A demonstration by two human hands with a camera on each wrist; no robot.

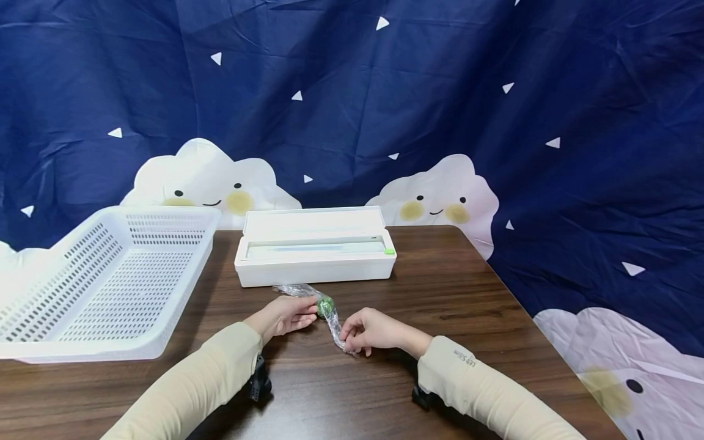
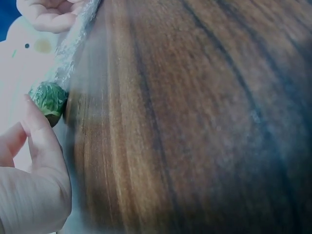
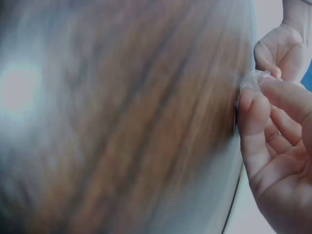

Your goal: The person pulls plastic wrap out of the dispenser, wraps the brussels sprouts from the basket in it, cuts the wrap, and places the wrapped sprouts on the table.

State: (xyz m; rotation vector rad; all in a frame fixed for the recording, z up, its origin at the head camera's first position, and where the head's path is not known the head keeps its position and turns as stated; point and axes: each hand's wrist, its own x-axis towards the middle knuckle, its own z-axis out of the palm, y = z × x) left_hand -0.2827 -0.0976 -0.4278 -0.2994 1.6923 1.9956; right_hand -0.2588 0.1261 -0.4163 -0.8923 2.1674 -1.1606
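A small green leafy ball (image 1: 326, 307), looking like a Brussels sprout, is wrapped in clear plastic wrap (image 1: 334, 327) above the table's middle. My left hand (image 1: 288, 315) pinches it from the left side, thumb and fingertips at its edge. In the left wrist view the sprout (image 2: 48, 101) sits right at the fingertips. With thumb and index finger my right hand (image 1: 371, 331) pinches the twisted tail of the wrap. The crumpled end of the wrap (image 3: 254, 79) sticks out between those fingertips in the right wrist view. Another tail of wrap extends behind the left hand, toward the box.
A long white box (image 1: 316, 272) with its lid raised stands just behind the hands, a green tab (image 1: 390, 252) at its right end. To the left is a white perforated basket (image 1: 151, 345). The wooden table (image 1: 451, 275) meets a blue curtain (image 1: 352, 91) with clouds.
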